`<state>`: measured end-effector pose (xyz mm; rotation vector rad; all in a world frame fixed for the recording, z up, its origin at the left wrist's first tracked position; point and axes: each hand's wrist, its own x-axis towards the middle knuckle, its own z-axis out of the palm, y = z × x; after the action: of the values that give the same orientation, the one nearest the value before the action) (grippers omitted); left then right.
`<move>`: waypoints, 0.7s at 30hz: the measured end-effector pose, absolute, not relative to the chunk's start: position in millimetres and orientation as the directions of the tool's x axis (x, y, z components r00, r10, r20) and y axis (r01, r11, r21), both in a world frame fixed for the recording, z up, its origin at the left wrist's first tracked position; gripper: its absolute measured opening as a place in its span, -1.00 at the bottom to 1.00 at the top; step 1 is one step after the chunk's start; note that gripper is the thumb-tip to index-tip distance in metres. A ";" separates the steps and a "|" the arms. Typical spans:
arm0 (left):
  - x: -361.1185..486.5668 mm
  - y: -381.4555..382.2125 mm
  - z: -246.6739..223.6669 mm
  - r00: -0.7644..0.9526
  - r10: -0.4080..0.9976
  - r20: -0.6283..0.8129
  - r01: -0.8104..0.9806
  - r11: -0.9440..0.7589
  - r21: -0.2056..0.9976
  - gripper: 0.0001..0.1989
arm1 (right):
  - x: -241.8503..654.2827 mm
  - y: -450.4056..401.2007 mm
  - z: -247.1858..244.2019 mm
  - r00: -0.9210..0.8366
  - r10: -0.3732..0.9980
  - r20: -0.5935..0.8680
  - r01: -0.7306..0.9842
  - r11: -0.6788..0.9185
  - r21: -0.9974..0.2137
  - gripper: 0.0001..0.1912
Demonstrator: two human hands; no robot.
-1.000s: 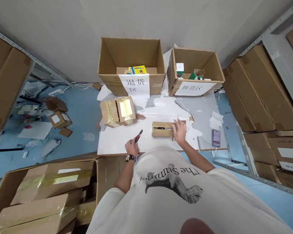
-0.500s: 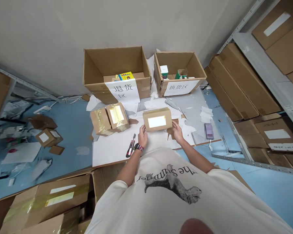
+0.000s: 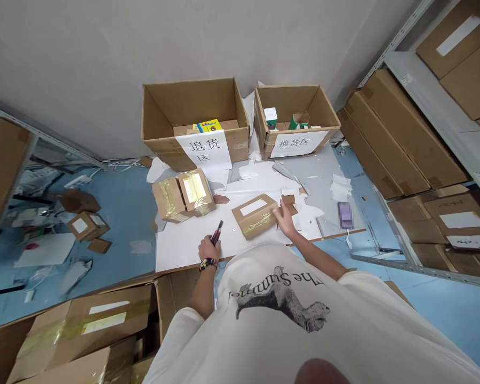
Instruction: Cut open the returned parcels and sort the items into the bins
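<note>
My left hand (image 3: 209,248) is closed around a utility knife (image 3: 217,233) with a black and red handle, near the table's front edge. The knife's tip points away from me. A taped cardboard box (image 3: 253,217) lies flat at the middle of the table, a white label on its upper face. Gripping its right end is my right hand (image 3: 287,220), thumb and fingers at the corner. To the left stand two more taped cardboard boxes (image 3: 169,200), side by side; the right one (image 3: 195,192) bears a white label.
Two large open cartons with paper signs, the left carton (image 3: 160,148) and the right carton (image 3: 265,140), stand along the wall. Paper and cardboard scraps litter the table (image 3: 176,250). A phone (image 3: 345,215) lies at the right. Shelves of boxes (image 3: 408,144) flank it; a big carton (image 3: 104,320) sits behind.
My left hand has let go of the box, moved left and taken hold of the utility knife. The box has been lowered and turned onto the table, with my right hand still on it.
</note>
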<state>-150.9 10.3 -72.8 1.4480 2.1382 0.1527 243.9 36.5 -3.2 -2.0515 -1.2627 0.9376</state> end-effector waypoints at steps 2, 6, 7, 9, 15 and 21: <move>-156.8 11.2 -71.6 -0.337 0.832 -0.441 0.730 0.527 0.436 -0.52 | 228.8 45.5 14.4 0.253 0.938 -0.236 0.678 -0.346 -0.649 0.06; -155.5 13.3 -59.0 -0.405 0.760 -0.509 0.457 0.650 0.607 -0.57 | 199.1 86.1 45.0 0.232 0.908 -0.350 0.819 -0.376 -0.434 0.16; -152.8 12.2 -54.3 -0.394 0.770 -0.502 0.399 0.635 0.662 -0.53 | 192.6 99.9 49.7 0.233 0.899 -0.371 0.836 -0.380 -0.395 0.16; -145.3 8.7 -43.6 -0.342 0.812 -0.474 0.293 0.571 0.767 -0.41 | 181.7 128.8 54.6 0.227 0.884 -0.408 0.862 -0.378 -0.339 0.17; -122.3 7.6 -10.4 -0.234 0.912 -0.338 0.144 0.376 0.915 -0.27 | 164.0 198.6 48.9 0.222 0.890 -0.397 0.890 -0.352 -0.291 -0.05; -106.3 35.0 0.4 -0.270 0.927 -0.260 0.108 0.297 0.949 -0.38 | 154.9 222.0 48.6 0.115 0.943 -0.313 0.899 -0.233 -0.370 -0.37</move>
<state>-106.3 35.0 0.4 0.9634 1.6268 1.0962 154.9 222.0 48.6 -2.2786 -1.8885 0.7531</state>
